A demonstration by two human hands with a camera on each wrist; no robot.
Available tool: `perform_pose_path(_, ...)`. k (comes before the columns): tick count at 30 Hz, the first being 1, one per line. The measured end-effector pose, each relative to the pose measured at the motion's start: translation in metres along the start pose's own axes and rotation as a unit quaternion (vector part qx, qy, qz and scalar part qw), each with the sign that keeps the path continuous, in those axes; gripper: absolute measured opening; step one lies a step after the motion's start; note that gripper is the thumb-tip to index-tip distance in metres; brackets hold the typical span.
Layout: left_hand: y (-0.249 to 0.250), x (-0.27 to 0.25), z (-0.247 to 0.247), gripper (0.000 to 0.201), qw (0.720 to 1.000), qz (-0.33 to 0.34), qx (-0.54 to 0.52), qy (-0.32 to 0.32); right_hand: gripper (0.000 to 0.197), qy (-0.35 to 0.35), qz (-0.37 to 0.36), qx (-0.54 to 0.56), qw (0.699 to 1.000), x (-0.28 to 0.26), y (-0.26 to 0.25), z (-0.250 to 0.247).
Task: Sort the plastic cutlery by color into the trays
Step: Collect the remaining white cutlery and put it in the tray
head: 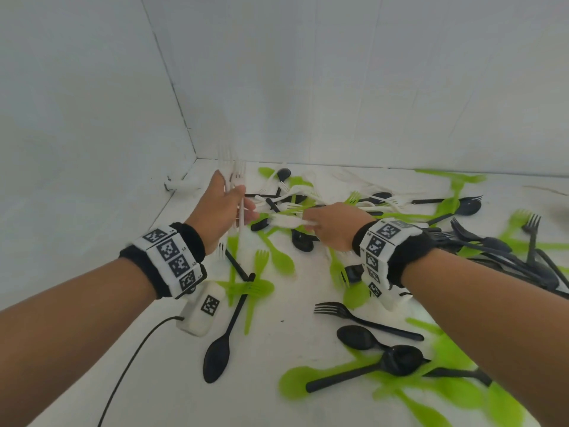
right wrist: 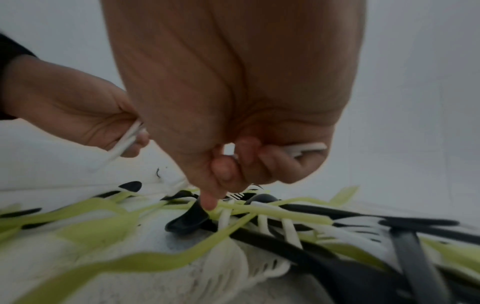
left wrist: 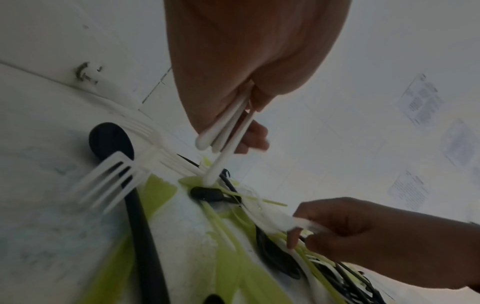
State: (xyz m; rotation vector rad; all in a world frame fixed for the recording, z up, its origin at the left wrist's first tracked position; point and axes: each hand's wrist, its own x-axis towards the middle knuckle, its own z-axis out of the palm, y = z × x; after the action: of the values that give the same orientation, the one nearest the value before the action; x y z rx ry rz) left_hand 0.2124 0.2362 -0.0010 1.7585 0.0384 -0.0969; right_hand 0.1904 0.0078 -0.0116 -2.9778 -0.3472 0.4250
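Left hand [head: 220,208]: grip closed round a bundle of white forks [head: 239,192], tines up, handles hanging below the palm. Right hand [head: 334,224]: fingers curled round blurred white cutlery [head: 284,221], held level, its far end reaching toward the left hand; index finger points down into the pile. Both grips hover just above the mixed heap of green, black and white cutlery [head: 308,198] spread across the white surface [head: 283,322]. A black spoon [head: 218,354] lies nearer the body. Walls [head: 277,72] behind.
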Motion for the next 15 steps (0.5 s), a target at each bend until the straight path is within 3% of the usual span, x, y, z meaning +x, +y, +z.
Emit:
perform_pose_path(5,-0.009,0.000,-0.009,0.010,0.998,-0.010,0.037,0.042,0.027,-0.058,-0.014,-0.125,0.990,-0.006,0.000,-0.004)
perform_pose_path(10,-0.026,-0.009,-0.021,0.021,0.973,0.022,0.229,0.022,0.025,-0.012,-0.029,-0.203,0.979,-0.013,-0.003,-0.005)
perform_pose_path(15,-0.033,-0.018,-0.033,0.027,0.960,0.041,0.277,0.018,0.021,0.021,-0.016,-0.121,0.992,-0.008,-0.001,-0.008)
